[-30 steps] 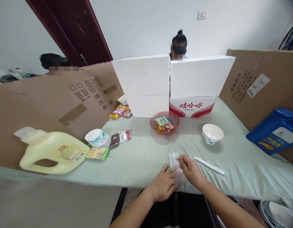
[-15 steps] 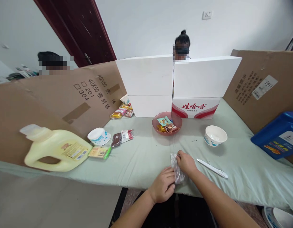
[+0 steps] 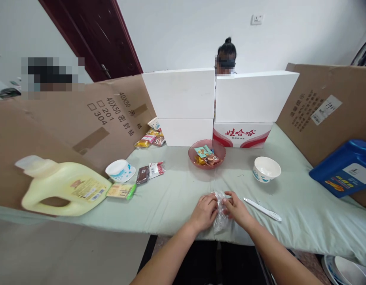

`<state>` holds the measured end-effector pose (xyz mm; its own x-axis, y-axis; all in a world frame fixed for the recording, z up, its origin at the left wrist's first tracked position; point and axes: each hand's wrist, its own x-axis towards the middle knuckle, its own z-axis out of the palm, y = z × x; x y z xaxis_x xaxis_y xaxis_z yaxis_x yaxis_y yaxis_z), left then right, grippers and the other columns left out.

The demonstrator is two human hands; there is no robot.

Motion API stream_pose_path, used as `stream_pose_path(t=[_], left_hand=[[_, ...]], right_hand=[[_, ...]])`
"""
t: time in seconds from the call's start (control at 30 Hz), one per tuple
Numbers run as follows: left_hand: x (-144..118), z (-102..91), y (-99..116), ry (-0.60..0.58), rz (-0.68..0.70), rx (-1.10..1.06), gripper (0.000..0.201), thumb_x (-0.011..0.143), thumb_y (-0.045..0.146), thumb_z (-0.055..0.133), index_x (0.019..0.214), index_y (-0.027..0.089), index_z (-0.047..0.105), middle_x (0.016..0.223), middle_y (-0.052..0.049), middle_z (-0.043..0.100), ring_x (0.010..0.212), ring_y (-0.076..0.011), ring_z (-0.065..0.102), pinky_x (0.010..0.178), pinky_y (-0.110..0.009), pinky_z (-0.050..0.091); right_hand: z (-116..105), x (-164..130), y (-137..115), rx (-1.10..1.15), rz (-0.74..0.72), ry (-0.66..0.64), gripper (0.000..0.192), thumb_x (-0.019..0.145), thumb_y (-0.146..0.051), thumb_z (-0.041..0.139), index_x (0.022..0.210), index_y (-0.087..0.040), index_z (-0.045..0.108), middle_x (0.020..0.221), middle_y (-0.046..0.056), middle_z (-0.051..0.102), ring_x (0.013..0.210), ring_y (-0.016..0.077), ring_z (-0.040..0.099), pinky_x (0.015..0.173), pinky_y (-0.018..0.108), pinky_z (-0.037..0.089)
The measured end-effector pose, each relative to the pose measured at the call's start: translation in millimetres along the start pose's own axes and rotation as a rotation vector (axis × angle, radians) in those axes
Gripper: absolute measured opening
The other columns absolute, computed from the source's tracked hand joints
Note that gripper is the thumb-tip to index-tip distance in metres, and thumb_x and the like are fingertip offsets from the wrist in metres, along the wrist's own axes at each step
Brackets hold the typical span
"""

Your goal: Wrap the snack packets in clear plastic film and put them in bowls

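Clear plastic wrapper (image 3: 220, 226) lies near centre on my green surface (image 3: 177, 209), right hand's (image 3: 237, 209) grip pinching it, left hand (image 3: 204, 211) curled against it, hold unclear, white tool (image 3: 262, 209) right, pink bowl (image 3: 208, 167) farther, white boxes (image 3: 183, 95) screening the far wall (image 3: 177, 35).

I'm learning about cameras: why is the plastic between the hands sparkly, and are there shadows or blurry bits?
Head view: bright glints, probably reflected light, speckle the crinkled clear plastic between the left hand and right hand; head view: a soft shadow lies beneath the white bowl; head view: blocky squares hide part of a person's head above the white boxes.
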<state>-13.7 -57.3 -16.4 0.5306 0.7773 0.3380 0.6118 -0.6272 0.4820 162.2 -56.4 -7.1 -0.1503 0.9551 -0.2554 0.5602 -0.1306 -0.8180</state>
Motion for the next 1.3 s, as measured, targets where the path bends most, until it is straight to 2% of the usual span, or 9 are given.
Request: stream_pose_path(t=[0.13, 0.27, 0.47, 0.7, 0.8, 0.9, 1.0, 1.17, 1.3], left_hand=[[-3, 0.3, 1, -0.039, 0.005, 0.072, 0.031, 0.085, 0.013, 0.053, 0.115, 0.021, 0.059, 0.129, -0.007, 0.058, 0.126, -0.0236, 0.047, 0.105, -0.045, 0.037], [-1, -1.0, 3, -0.075, -0.01, 0.129, 0.039, 0.086, 0.014, 0.054, 0.123, 0.025, 0.057, 0.134, -0.004, 0.056, 0.129, -0.0223, 0.043, 0.106, -0.044, 0.035], [-1, -0.3, 6, -0.108, -0.023, 0.183, 0.04, 0.089, 0.02, 0.053, 0.128, 0.029, 0.054, 0.138, -0.002, 0.052, 0.13, -0.0237, 0.042, 0.106, -0.045, 0.035], [-1, 1.4, 6, -0.127, -0.029, 0.213, 0.045, 0.09, 0.022, 0.053, 0.134, 0.031, 0.049, 0.143, -0.002, 0.047, 0.131, -0.0244, 0.039, 0.106, -0.046, 0.034], [-1, 0.9, 6, -0.144, -0.034, 0.214, 0.045, 0.091, 0.024, 0.052, 0.135, 0.031, 0.048, 0.145, -0.002, 0.044, 0.133, -0.0251, 0.037, 0.106, -0.047, 0.033], [-1, -0.2, 7, -0.147, -0.039, 0.216, 0.045, 0.091, 0.025, 0.051, 0.135, 0.03, 0.047, 0.146, -0.002, 0.044, 0.135, -0.0254, 0.035, 0.107, -0.047, 0.033], [-1, -1.7, 7, -0.152, -0.028, 0.218, 0.044, 0.092, 0.026, 0.051, 0.135, 0.03, 0.047, 0.146, -0.003, 0.044, 0.135, -0.0249, 0.035, 0.107, -0.047, 0.033], [0, -2.6, 7, -0.165, -0.029, 0.223, 0.044, 0.092, 0.027, 0.051, 0.136, 0.03, 0.046, 0.146, -0.003, 0.043, 0.136, -0.0252, 0.034, 0.108, -0.048, 0.031], [0, -2.8, 7, -0.169, -0.031, 0.222, 0.045, 0.092, 0.026, 0.051, 0.136, 0.029, 0.046, 0.146, -0.003, 0.044, 0.136, -0.0259, 0.034, 0.107, -0.048, 0.031]], right_hand=[[8, -21, 15, 0.152, -0.054, -0.044, 0.05, 0.084, -0.041, 0.047, 0.128, -0.018, 0.037, 0.088, 0.0, 0.06, 0.054, 0.0109, 0.054, 0.053, 0.026, 0.043], [5, -33, 17, 0.111, -0.177, -0.083, 0.056, 0.077, -0.03, 0.056, 0.131, -0.018, 0.043, 0.068, -0.006, 0.052, 0.057, 0.012, 0.048, 0.057, 0.025, 0.039], [-6, -53, 8, -0.142, -0.162, -0.124, 0.033, 0.078, -0.023, 0.055, 0.109, -0.021, 0.063, 0.077, -0.001, 0.063, 0.068, 0.0154, 0.058, 0.067, 0.028, 0.043], [-9, -71, 8, -0.467, -0.291, 0.172, 0.007, 0.081, -0.024, 0.058, 0.083, -0.021, 0.064, 0.097, 0.008, 0.06, 0.085, 0.0208, 0.062, 0.077, 0.034, 0.05], [-12, -74, 4, -0.575, -0.495, 0.321, 0.011, 0.087, -0.026, 0.054, 0.094, -0.021, 0.061, 0.113, 0.011, 0.057, 0.107, 0.0262, 0.056, 0.09, 0.041, 0.046], [-8, -74, 1, -0.619, -0.659, 0.224, 0.024, 0.087, -0.025, 0.055, 0.111, -0.022, 0.057, 0.118, 0.009, 0.057, 0.114, 0.0256, 0.051, 0.094, 0.041, 0.044], [0, -77, 4, -0.642, -0.626, 0.094, 0.014, 0.083, -0.019, 0.058, 0.097, -0.023, 0.058, 0.097, 0.004, 0.06, 0.096, 0.0222, 0.056, 0.083, 0.037, 0.047], [5, -89, 12, -0.655, -0.578, 0.066, 0.008, 0.083, -0.014, 0.055, 0.082, -0.022, 0.055, 0.085, 0.003, 0.058, 0.082, 0.0198, 0.055, 0.073, 0.034, 0.048], [-5, -90, 13, -0.644, -0.642, 0.124, 0.016, 0.086, -0.014, 0.05, 0.099, -0.022, 0.057, 0.102, 0.007, 0.06, 0.096, 0.0215, 0.056, 0.083, 0.038, 0.048]])
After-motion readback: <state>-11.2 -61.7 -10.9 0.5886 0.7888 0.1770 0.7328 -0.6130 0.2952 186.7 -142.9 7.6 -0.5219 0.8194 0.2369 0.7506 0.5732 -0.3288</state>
